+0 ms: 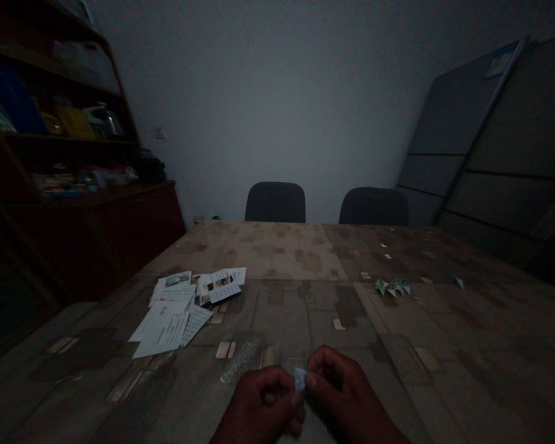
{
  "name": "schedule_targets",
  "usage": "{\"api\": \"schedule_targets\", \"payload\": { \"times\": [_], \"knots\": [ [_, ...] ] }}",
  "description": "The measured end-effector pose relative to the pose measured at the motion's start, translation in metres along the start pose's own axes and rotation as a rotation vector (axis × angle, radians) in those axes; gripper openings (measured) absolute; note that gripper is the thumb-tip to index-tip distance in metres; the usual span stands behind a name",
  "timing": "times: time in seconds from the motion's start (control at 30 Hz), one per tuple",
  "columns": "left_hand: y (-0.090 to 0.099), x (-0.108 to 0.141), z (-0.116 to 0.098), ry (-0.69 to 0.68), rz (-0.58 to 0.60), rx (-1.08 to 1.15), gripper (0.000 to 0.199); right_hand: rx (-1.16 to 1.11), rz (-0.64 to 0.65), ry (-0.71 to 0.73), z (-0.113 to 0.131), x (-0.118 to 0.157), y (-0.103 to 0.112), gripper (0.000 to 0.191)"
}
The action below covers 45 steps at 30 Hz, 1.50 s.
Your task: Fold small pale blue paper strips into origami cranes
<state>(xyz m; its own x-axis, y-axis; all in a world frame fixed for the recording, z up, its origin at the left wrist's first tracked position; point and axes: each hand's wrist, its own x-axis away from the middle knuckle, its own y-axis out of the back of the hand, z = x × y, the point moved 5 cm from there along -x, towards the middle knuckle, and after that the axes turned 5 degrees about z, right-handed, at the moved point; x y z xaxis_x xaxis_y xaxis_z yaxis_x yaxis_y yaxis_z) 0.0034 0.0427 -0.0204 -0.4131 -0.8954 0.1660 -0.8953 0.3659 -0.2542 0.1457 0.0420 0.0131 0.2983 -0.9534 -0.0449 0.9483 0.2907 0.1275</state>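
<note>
A small, pale folded piece of paper (300, 378) is pinched between my two hands, just above the near edge of the table. My left hand (266, 401) grips its left and lower side, with thumb and fingers closed. On the right side, the thumb and forefinger of my right hand (337, 388) press on the same paper. Its exact folds are too small and dark to make out. Several small folded paper pieces (392, 287) stand grouped on the table to the right, and a single folded piece (459, 282) lies farther right.
Printed paper sheets (164, 324) lie in a loose pile at the left of the patterned tablecloth (287, 320). Two dark chairs (275, 202) stand behind the far edge. A wooden shelf cabinet (97, 203) is at the left, grey panels (448, 123) at the right.
</note>
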Motion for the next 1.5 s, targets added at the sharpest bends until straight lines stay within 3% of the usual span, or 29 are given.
{"api": "schedule_targets", "payload": {
  "times": [0.17, 0.4, 0.57, 0.73, 0.93, 1.07, 1.13, 1.2, 1.37, 1.5],
  "knots": [
    [0.000, 0.001, -0.003, 0.024, 0.007, 0.040, 0.049, 0.106, -0.005, 0.046, 0.006, 0.003, -0.001, 0.029],
    [-0.001, 0.000, -0.010, -0.017, 0.053, 0.057, 0.047, -0.009, -0.005, 0.009, 0.000, 0.000, -0.001, 0.033],
    [0.001, 0.001, -0.010, 0.019, -0.042, -0.006, 0.045, 0.096, -0.003, 0.058, 0.002, 0.002, -0.001, 0.027],
    [0.005, 0.004, -0.018, -0.028, -0.130, -0.281, 0.026, 0.373, -0.026, 0.082, 0.011, 0.005, 0.002, 0.002],
    [0.000, 0.013, -0.042, -0.229, -0.189, -0.735, 0.018, 0.447, -0.007, 0.087, 0.019, 0.003, 0.001, 0.006],
    [-0.003, 0.018, -0.049, -0.349, -0.214, -0.831, 0.017, 0.393, -0.043, 0.057, 0.018, 0.002, 0.005, 0.019],
    [-0.004, 0.019, -0.050, -0.380, -0.193, -0.852, 0.017, 0.403, -0.008, 0.108, 0.020, 0.002, 0.004, 0.014],
    [-0.005, 0.019, -0.049, -0.370, -0.153, -0.886, 0.017, 0.441, 0.033, 0.181, 0.023, 0.002, 0.002, 0.004],
    [-0.003, 0.016, -0.048, -0.264, -0.092, -0.811, 0.018, 0.555, 0.039, 0.316, 0.028, 0.004, -0.001, 0.009],
    [-0.002, 0.014, -0.045, -0.235, -0.093, -0.717, 0.020, 0.585, 0.053, 0.323, 0.026, 0.005, -0.003, 0.008]
  ]
}}
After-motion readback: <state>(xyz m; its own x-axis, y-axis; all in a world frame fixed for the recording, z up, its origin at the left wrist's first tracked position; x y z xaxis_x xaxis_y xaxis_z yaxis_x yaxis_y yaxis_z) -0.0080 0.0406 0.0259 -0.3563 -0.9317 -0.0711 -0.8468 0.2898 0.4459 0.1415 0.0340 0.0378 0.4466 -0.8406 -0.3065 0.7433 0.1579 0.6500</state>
